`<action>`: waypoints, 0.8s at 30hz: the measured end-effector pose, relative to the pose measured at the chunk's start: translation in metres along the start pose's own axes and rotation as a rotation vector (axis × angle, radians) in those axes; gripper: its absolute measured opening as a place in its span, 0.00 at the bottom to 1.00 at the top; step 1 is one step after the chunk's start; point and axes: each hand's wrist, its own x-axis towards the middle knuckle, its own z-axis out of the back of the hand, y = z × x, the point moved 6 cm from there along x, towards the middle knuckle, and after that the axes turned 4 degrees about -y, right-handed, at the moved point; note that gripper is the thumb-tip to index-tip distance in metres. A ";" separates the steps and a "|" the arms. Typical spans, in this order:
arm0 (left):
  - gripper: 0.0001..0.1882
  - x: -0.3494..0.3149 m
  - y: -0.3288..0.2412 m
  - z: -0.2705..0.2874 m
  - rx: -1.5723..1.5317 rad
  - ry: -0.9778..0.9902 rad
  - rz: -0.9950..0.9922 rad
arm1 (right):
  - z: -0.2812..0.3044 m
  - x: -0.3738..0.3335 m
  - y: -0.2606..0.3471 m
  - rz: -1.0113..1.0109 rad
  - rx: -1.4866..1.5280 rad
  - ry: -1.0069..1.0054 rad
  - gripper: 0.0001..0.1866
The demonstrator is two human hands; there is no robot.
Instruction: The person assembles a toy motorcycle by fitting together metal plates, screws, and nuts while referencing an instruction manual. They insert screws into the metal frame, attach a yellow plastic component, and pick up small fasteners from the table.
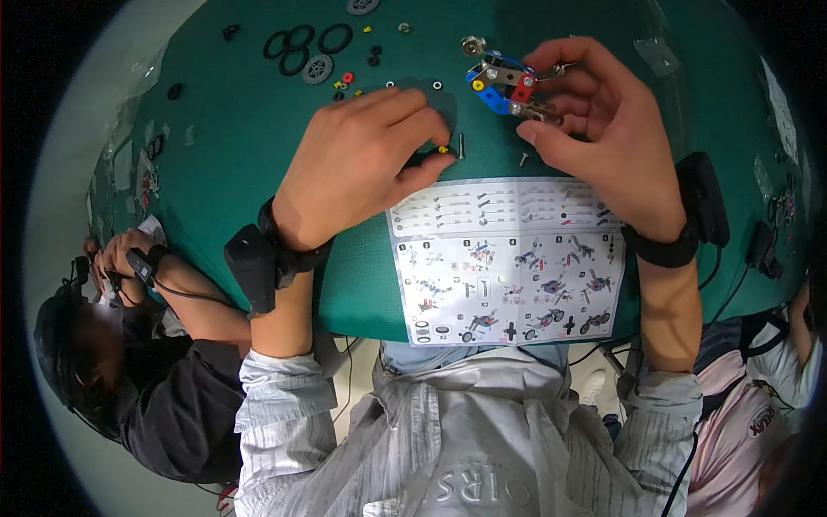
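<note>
My right hand [603, 121] grips a partly built toy model [500, 86] made of blue and red pieces, silvery metal strips and screws, raised over the green table. The fingers of my left hand [362, 155] are curled, with thumb and index pinched at a small yellow piece [444, 150], perhaps a bushing. Just right of those fingertips is a long silver bolt [461, 146]. A shorter screw [523, 159] lies below the model, near my right thumb.
An instruction sheet [508, 284] lies at the near table edge. Farther off are black rubber tyres [335, 38], a grey wheel [318, 69], small nuts [438, 85] and a red piece [348, 77]. A person in a dark sleeve [189, 396] sits at my left, another at my right.
</note>
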 end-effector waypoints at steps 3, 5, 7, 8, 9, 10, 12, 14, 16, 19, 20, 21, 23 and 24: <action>0.13 0.000 0.000 0.000 0.017 0.005 -0.006 | -0.001 0.001 0.000 -0.013 -0.028 0.021 0.27; 0.13 0.000 -0.001 0.001 0.026 0.002 -0.009 | -0.001 0.000 0.000 -0.019 -0.016 0.026 0.27; 0.13 0.000 0.000 0.000 0.031 -0.001 -0.013 | -0.002 0.000 -0.001 -0.027 -0.006 0.030 0.28; 0.13 0.000 0.000 0.000 0.030 0.004 -0.014 | -0.002 0.000 -0.001 -0.011 -0.011 0.034 0.28; 0.13 0.000 0.000 0.000 0.030 0.010 -0.014 | -0.002 0.001 -0.001 0.005 -0.016 0.038 0.27; 0.13 0.000 -0.001 0.001 0.030 0.010 -0.014 | -0.002 0.001 -0.001 0.005 -0.016 0.039 0.27; 0.13 0.000 -0.001 0.001 0.030 0.002 -0.019 | -0.001 0.000 -0.004 -0.003 0.036 0.016 0.27; 0.13 0.000 0.000 0.000 0.030 0.004 -0.020 | -0.002 0.000 -0.005 -0.016 0.058 0.022 0.27; 0.13 -0.001 -0.001 0.000 0.031 0.005 -0.020 | -0.003 0.000 -0.005 -0.027 0.081 0.029 0.27; 0.12 0.000 -0.001 0.000 0.034 0.012 -0.008 | -0.003 -0.001 -0.005 -0.059 0.081 0.051 0.28; 0.13 -0.001 -0.001 0.000 0.030 0.006 -0.010 | -0.003 -0.001 -0.005 -0.058 0.091 0.049 0.27; 0.13 -0.001 -0.001 0.000 0.026 0.000 -0.012 | -0.003 -0.001 -0.005 -0.056 0.101 0.049 0.27; 0.13 -0.002 -0.001 0.002 0.034 0.001 -0.002 | -0.004 -0.001 -0.003 -0.053 0.075 0.054 0.27; 0.13 -0.001 0.000 0.003 0.039 0.002 0.006 | -0.005 -0.001 -0.003 -0.050 0.047 0.056 0.27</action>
